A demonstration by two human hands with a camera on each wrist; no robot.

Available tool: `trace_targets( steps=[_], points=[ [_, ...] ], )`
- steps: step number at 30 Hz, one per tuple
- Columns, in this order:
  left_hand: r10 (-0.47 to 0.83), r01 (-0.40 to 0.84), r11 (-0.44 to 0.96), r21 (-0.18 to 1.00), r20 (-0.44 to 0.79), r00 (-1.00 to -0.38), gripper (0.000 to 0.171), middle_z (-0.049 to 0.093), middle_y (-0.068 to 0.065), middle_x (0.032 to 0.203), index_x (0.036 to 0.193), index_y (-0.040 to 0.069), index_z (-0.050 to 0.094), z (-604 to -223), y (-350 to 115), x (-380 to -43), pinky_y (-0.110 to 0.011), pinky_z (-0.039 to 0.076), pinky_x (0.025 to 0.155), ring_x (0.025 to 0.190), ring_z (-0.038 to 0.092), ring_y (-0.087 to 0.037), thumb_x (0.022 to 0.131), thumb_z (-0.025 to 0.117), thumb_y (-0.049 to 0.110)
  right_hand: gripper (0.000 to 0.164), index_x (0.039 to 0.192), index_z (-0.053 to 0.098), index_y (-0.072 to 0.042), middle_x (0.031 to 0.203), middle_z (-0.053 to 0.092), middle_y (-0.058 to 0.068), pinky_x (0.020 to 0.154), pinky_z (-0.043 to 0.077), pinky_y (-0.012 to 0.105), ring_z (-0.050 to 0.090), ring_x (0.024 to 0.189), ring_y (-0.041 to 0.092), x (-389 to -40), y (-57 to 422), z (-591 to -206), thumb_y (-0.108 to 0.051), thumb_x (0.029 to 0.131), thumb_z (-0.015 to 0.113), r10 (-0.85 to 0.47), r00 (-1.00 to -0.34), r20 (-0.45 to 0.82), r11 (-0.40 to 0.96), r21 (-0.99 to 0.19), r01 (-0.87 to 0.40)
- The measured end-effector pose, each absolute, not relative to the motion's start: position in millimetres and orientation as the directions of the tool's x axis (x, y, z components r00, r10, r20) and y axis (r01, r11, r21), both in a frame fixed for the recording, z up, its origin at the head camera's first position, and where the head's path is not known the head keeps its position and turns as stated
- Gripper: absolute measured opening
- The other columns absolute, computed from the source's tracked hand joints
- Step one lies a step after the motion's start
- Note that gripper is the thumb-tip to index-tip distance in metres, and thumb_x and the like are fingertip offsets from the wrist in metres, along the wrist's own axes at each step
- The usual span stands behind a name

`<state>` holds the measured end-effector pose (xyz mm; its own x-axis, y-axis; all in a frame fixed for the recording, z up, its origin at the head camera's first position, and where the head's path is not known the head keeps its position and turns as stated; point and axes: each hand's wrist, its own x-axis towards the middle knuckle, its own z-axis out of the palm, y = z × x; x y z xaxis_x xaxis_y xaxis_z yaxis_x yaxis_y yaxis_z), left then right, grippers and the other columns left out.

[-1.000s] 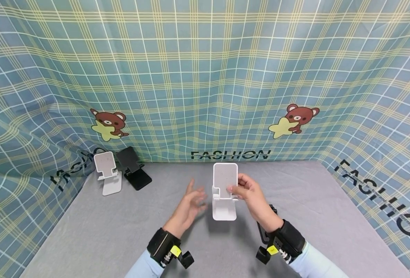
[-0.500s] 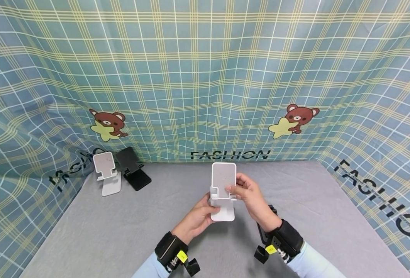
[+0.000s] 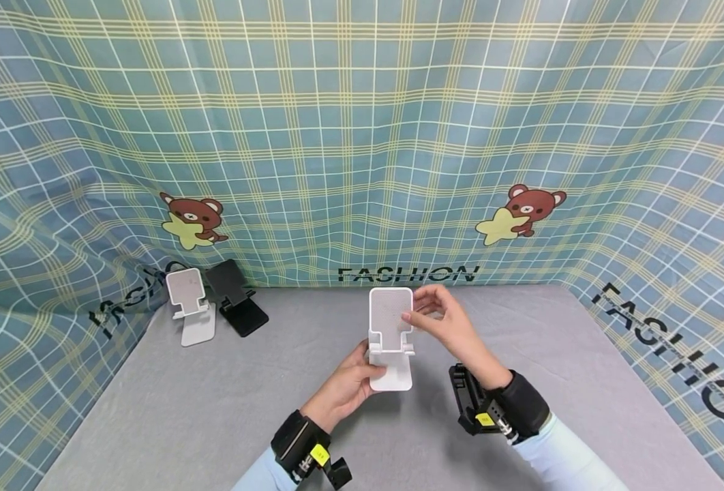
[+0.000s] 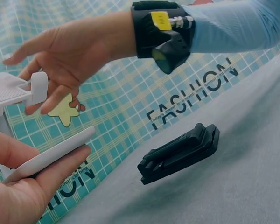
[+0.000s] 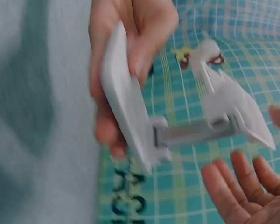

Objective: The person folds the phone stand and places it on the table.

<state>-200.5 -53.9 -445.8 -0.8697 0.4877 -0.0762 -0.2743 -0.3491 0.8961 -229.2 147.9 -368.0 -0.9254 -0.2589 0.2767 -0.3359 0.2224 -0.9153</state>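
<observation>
A white phone stand (image 3: 391, 319), unfolded, is held up off the table in the middle. My left hand (image 3: 348, 385) pinches its base plate (image 5: 123, 93), thumb on top and fingers underneath. Beside the upper plate's right edge is my right hand (image 3: 450, 320), its thumb and fingers spread. In the right wrist view a gap shows between the right fingers (image 5: 245, 182) and the stand. A folded black phone stand (image 4: 179, 154) lies on the table below my right forearm, partly covered by it in the head view.
At the table's back left stand another white phone stand (image 3: 191, 307) and an unfolded black one (image 3: 236, 298), side by side. A checked cloth (image 3: 362, 136) hangs behind the grey table (image 3: 264, 382) and along both sides.
My left hand has come in from the left and taken hold of the white stand's base. My right hand has let go and shifted slightly up and right.
</observation>
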Motion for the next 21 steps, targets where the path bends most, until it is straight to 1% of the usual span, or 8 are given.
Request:
trace_targets(
  steps=[2, 5, 7, 9, 11, 14, 18, 21],
  points=[
    [0.492, -0.274, -0.351, 0.895, -0.073, -0.868, 0.064, 0.036, -0.025, 0.144, 0.148, 0.004, 0.015, -446, -54, -200, -0.045, 0.045, 0.102, 0.123, 0.051, -0.028, 0.091, 0.041, -0.008, 0.064, 0.136, 0.039, -0.011, 0.125, 0.052, 0.015, 0.095, 0.048, 0.045, 0.055, 0.110, 0.029, -231, 150, -364, -0.020, 0.083, 0.073, -0.265, -0.922, 0.281, 0.249, -0.904, -0.347],
    [0.501, -0.278, -0.359, 0.891, -0.067, -0.863, 0.064, 0.037, -0.026, 0.144, 0.148, 0.004, 0.014, -446, -54, -200, -0.046, 0.044, 0.102, 0.123, 0.051, -0.032, 0.091, 0.040, -0.008, 0.091, 0.151, 0.015, -0.021, 0.149, 0.029, 0.019, 0.106, 0.034, 0.059, 0.035, 0.134, 0.039, -235, 150, -366, -0.023, 0.082, 0.074, -0.341, -0.909, 0.240, 0.235, -0.915, -0.329],
    [0.507, -0.278, -0.361, 0.890, -0.062, -0.860, 0.064, 0.038, -0.026, 0.143, 0.148, 0.004, 0.013, -446, -54, -200, -0.045, 0.045, 0.102, 0.122, 0.052, -0.032, 0.091, 0.041, -0.008, 0.104, 0.153, 0.003, -0.027, 0.155, 0.018, 0.019, 0.108, 0.029, 0.062, 0.026, 0.139, 0.041, -239, 148, -372, -0.023, 0.079, 0.076, -0.404, -0.893, 0.199, 0.196, -0.935, -0.297],
    [0.513, -0.280, -0.360, 0.890, -0.063, -0.856, 0.064, 0.038, -0.026, 0.142, 0.148, 0.004, 0.013, -446, -53, -200, -0.045, 0.045, 0.102, 0.122, 0.052, -0.032, 0.091, 0.041, -0.007, 0.111, 0.152, -0.004, -0.032, 0.153, 0.021, 0.020, 0.107, 0.033, 0.059, 0.030, 0.136, 0.041, -241, 145, -379, -0.021, 0.078, 0.077, -0.459, -0.875, 0.154, 0.169, -0.952, -0.256],
    [0.514, -0.281, -0.354, 0.892, -0.066, -0.855, 0.065, 0.038, -0.025, 0.142, 0.148, 0.003, 0.013, -445, -52, -200, -0.045, 0.045, 0.102, 0.122, 0.052, -0.030, 0.091, 0.041, -0.007, 0.115, 0.151, -0.006, -0.036, 0.146, 0.032, 0.020, 0.102, 0.039, 0.053, 0.040, 0.128, 0.038, -242, 142, -386, -0.018, 0.076, 0.078, -0.499, -0.859, 0.113, 0.146, -0.967, -0.211],
    [0.513, -0.284, -0.350, 0.892, -0.071, -0.856, 0.065, 0.038, -0.024, 0.143, 0.147, 0.004, 0.013, -445, -51, -200, -0.045, 0.044, 0.103, 0.124, 0.050, -0.030, 0.090, 0.042, -0.007, 0.106, 0.152, 0.005, -0.031, 0.131, 0.047, 0.017, 0.095, 0.042, 0.041, 0.049, 0.115, 0.029, -241, 139, -393, -0.014, 0.077, 0.077, -0.532, -0.844, 0.067, 0.144, -0.975, -0.169],
    [0.514, -0.288, -0.348, 0.892, -0.075, -0.854, 0.064, 0.037, -0.024, 0.144, 0.147, 0.004, 0.014, -445, -50, -199, -0.046, 0.043, 0.103, 0.125, 0.049, -0.031, 0.091, 0.041, -0.007, 0.073, 0.141, 0.037, -0.010, 0.119, 0.057, 0.016, 0.090, 0.046, 0.038, 0.056, 0.106, 0.025, -241, 138, -398, -0.016, 0.078, 0.075, -0.543, -0.838, 0.055, 0.157, -0.974, -0.165],
    [0.513, -0.288, -0.341, 0.895, -0.080, -0.855, 0.064, 0.036, -0.024, 0.144, 0.147, 0.005, 0.014, -444, -50, -199, -0.046, 0.044, 0.103, 0.125, 0.049, -0.030, 0.091, 0.041, -0.007, 0.060, 0.130, 0.048, -0.004, 0.112, 0.062, 0.014, 0.087, 0.049, 0.037, 0.059, 0.101, 0.023, -242, 139, -400, -0.016, 0.078, 0.075, -0.530, -0.846, 0.054, 0.162, -0.973, -0.164]
  ],
)
